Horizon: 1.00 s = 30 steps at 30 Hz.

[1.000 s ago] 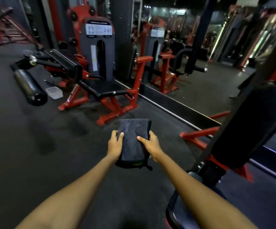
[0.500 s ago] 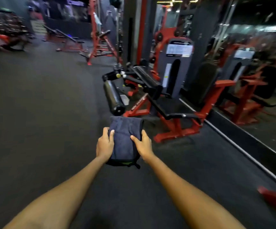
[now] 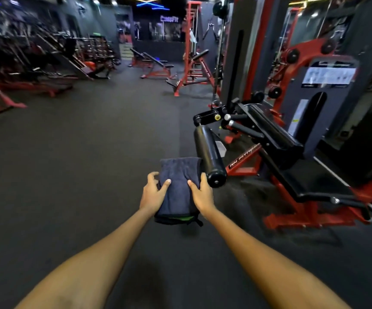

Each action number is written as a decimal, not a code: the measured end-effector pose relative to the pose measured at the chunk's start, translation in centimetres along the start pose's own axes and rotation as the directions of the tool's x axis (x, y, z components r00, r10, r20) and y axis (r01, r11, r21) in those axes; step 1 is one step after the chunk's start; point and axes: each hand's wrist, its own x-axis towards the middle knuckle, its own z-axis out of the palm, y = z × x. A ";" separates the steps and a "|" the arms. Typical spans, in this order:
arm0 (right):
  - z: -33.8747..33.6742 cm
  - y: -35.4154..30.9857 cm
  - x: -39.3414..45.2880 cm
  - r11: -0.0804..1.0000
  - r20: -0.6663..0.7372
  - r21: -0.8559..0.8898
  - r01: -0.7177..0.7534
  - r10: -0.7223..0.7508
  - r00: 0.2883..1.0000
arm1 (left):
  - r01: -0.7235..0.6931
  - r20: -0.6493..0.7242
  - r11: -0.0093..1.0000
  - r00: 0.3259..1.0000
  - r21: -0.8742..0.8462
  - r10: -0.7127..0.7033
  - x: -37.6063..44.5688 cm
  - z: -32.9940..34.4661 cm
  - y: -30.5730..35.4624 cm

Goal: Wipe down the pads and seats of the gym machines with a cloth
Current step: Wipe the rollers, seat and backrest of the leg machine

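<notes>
A folded dark grey cloth (image 3: 178,186) is held out in front of me at mid-frame. My left hand (image 3: 152,194) grips its left edge, thumb on top. My right hand (image 3: 201,194) grips its right edge the same way. Just right of the cloth is a red-framed leg machine with a black roller pad (image 3: 208,153), a long black pad (image 3: 272,128) and a flat black seat (image 3: 307,179). The end of the roller pad sits close beside my right hand, not touching it.
Dark rubber floor (image 3: 80,166) stretches ahead and to the left. Red benches (image 3: 156,65) and a red rack (image 3: 195,52) stand further back. Weight racks (image 3: 35,59) line the left side. A grey weight stack housing (image 3: 321,90) rises behind the leg machine.
My view has swung to the left, so the leg machine now lies at the right and nearer. Both hands still hold the cloth; my left fingers have spread a little.
</notes>
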 end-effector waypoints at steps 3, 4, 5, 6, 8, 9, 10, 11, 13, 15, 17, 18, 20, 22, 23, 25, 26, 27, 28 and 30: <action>0.1 0.4 7.4 0.999 -0.040 -0.051 0.000 -0.002 0.999 | -0.010 -0.018 1.000 1.000 0.013 0.010 6.9 2.4 0.8; 0.0 0.5 9.2 0.997 -0.051 -0.077 -0.009 0.005 0.999 | -0.011 0.003 0.999 1.000 0.032 0.011 8.7 3.0 1.1; 0.0 0.6 11.0 0.994 -0.058 -0.105 -0.006 0.000 0.998 | -0.012 0.025 0.999 1.000 0.052 0.011 10.4 3.6 1.3; 0.0 0.6 13.4 0.991 -0.065 -0.132 -0.006 -0.003 0.998 | -0.013 0.041 0.998 0.999 0.060 0.010 12.6 4.2 1.5; 0.4 1.0 16.8 0.984 -0.087 -0.177 -0.015 0.000 0.996 | -0.024 0.072 0.998 0.997 0.066 0.019 15.8 5.1 1.6; 0.7 1.1 18.3 0.981 -0.098 -0.194 -0.029 0.010 0.995 | -0.034 0.081 0.996 0.996 0.077 0.027 17.2 5.4 1.4; 1.0 1.3 19.7 0.979 -0.102 -0.202 -0.042 0.022 0.995 | -0.041 0.091 0.995 0.995 0.092 0.032 18.7 5.8 1.2; 1.7 1.6 21.9 0.977 -0.108 -0.204 -0.057 0.035 0.993 | -0.051 0.102 0.994 0.994 0.101 0.040 21.0 6.2 0.8; 2.6 2.3 25.2 0.974 -0.115 -0.214 -0.073 0.049 0.992 | -0.075 0.127 0.991 0.990 0.112 0.060 24.6 6.8 0.1; 3.3 2.7 28.1 0.972 -0.120 -0.219 -0.082 0.057 0.991 | -0.123 0.158 0.983 0.982 0.135 0.101 27.9 7.3 -0.8; 4.6 3.1 31.6 0.971 -0.146 -0.221 -0.094 0.063 0.987 | -0.176 0.195 0.971 0.970 0.161 0.144 32.2 7.9 -2.4; 5.0 3.2 33.2 0.968 -0.162 -0.227 -0.105 0.068 0.984 | -0.193 0.205 0.967 0.966 0.164 0.158 34.2 8.2 -2.9; 6.0 3.5 36.2 0.962 -0.198 -0.242 -0.129 0.081 0.977 | -0.222 0.225 0.964 0.956 0.144 0.186 37.9 8.5 -3.7; 7.3 4.0 39.7 0.950 -0.259 -0.263 -0.166 0.096 0.961 | -0.259 0.289 0.960 0.932 0.109 0.218 42.4 8.8 -4.8; 8.1 4.2 41.7 0.944 -0.298 -0.262 -0.203 0.121 0.947 | -0.286 0.350 0.953 0.907 0.104 0.234 45.0 8.9 -5.3; 8.4 4.3 43.8 0.933 -0.359 -0.238 -0.271 0.175 0.917 | -0.349 0.468 0.931 0.845 0.111 0.260 48.2 9.6 -5.7; 8.8 4.5 45.4 0.929 -0.399 -0.215 -0.300 0.197 0.896 | -0.380 0.528 0.917 0.807 0.121 0.264 50.3 10.0 -5.9; 8.9 4.7 45.9 0.925 -0.421 -0.211 -0.315 0.204 0.884 | -0.399 0.571 0.908 0.778 0.127 0.262 51.1 10.5 -5.9; 9.3 4.9 47.6 0.919 -0.465 -0.189 -0.345 0.226 0.856 | -0.419 0.623 0.899 0.740 0.129 0.255 53.6 11.4 -6.1; 9.3 5.1 49.3 0.905 -0.518 -0.146 -0.398 0.273 0.811 | -0.442 0.676 0.885 0.697 0.144 0.239 56.0 13.1 -6.1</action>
